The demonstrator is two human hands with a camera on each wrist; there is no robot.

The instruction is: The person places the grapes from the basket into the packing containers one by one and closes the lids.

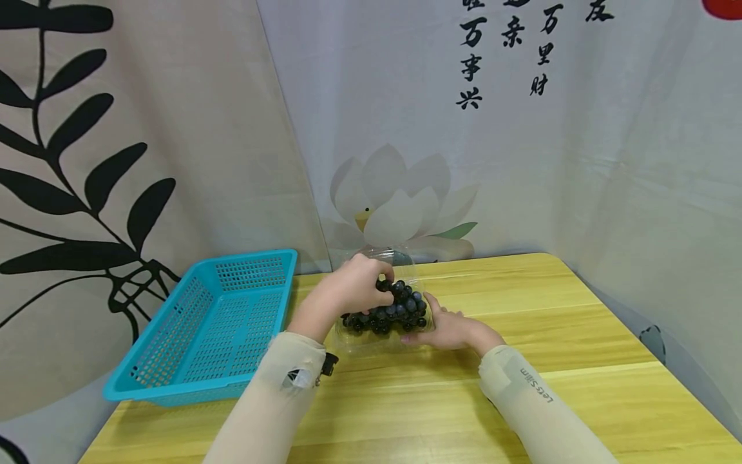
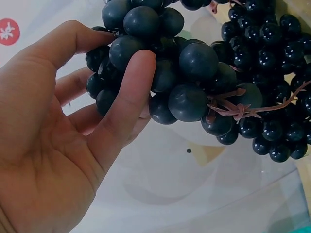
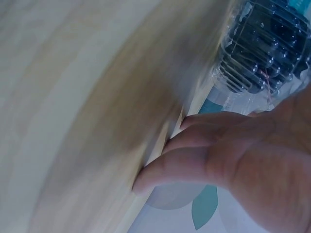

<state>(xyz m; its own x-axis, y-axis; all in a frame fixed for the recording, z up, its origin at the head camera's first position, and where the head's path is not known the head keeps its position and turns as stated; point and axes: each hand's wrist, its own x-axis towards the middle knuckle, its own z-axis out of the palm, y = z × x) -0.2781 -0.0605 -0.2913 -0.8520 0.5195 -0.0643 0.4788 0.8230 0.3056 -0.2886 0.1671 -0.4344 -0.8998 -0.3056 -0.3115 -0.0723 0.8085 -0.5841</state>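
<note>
My left hand (image 1: 361, 283) grips a bunch of dark grapes (image 2: 187, 102) from above, with its thumb and fingers around it. In the left wrist view, more grapes (image 2: 272, 39) with a brownish stem lie just behind that bunch. They sit in a clear plastic box (image 1: 377, 348), whose lid seems raised on the far side. At the box's right side, my right hand (image 1: 449, 328) is spread, thumb near the front and fingers along the side. Its fingertips (image 3: 141, 183) touch the table in the right wrist view. Whether the palm presses the box is hidden.
A blue perforated plastic basket (image 1: 232, 335) stands at the left of the wooden table (image 1: 580, 386). Behind the table hangs a pale curtain (image 1: 522, 167) printed with a lotus, leaves and dark characters.
</note>
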